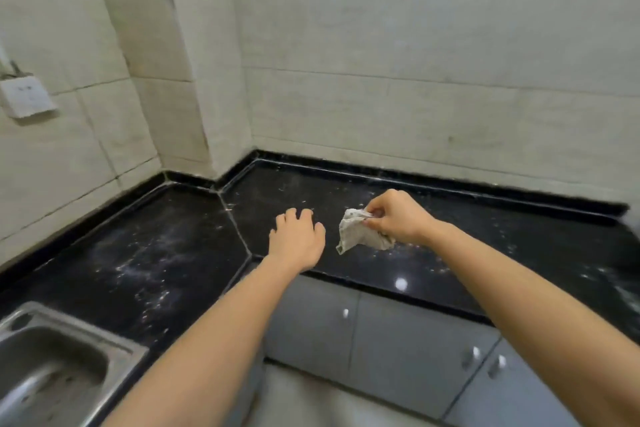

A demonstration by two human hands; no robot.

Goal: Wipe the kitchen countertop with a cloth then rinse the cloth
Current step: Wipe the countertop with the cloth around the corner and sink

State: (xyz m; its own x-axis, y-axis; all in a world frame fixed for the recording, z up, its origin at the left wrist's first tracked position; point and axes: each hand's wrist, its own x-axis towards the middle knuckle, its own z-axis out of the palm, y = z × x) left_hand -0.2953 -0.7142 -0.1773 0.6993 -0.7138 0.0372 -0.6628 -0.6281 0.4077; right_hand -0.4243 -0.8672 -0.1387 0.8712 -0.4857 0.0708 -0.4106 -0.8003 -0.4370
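**Q:** State the grip on the cloth.

**A:** The right hand (398, 218) pinches the pale, crumpled, speckled fabric cloth (360, 234) by its upper fold, between the thumb and curled fingers. The cloth hangs bunched below the pinch, over the front half of the black polished stone countertop (173, 253). Whether its lower edge touches the stone cannot be determined.

**Q:** Why a pinch at the top and not a flat palm?

**A:** Judgement: a pinch at one fold suits lifting or shaking out a bunched cloth, not scrubbing. Wiping pressure would call for the cloth to be spread and the palm laid over it.

**Q:** And the left hand?

**A:** The left hand (298, 239) holds nothing. Its fingers are spread and loosely curved above the stone, just beside the cloth. Contact with the surface cannot be confirmed. Probable purpose: to take a free edge of the cloth and help unfold it, or to brace.

**Q:** Work remaining?

**A:** White dust and specks cover the countertop, densest on the slab beside the stainless steel sink (52, 357) at lower left. Wiping appears barely begun, if at all. The sink lies well apart from the cloth, so the rinse comes last.

Risk: sweeping toward the front edge would drop dust past the grey cabinet doors (381, 333) below. Sweep toward the sink instead.
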